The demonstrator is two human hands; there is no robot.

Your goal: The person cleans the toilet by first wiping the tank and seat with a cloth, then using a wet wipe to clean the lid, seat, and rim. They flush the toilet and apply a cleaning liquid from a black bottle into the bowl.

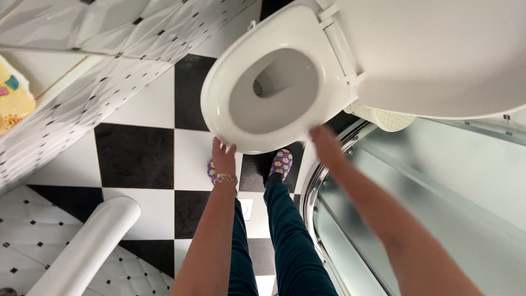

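Black and white floor tiles (137, 156) fill this small bathroom, and I look straight down at a white toilet seat (230, 82) with its lid (438, 49) up behind it. My left hand (223, 159) touches the seat's front edge, fingers flat against the rim. My right hand (324, 143) is at the rim too, but it is blurry, so I cannot tell if its fingers grip or just rest. I think the seat could slip and bang down if the hold is loose, or pinch a finger. My feet in flowery slippers (281, 163) stand just under it and could get hit. Most of the bowl is hidden by the seat. A white pipe (90, 246) and the glass shower door (427, 197) are cut off at the edges.
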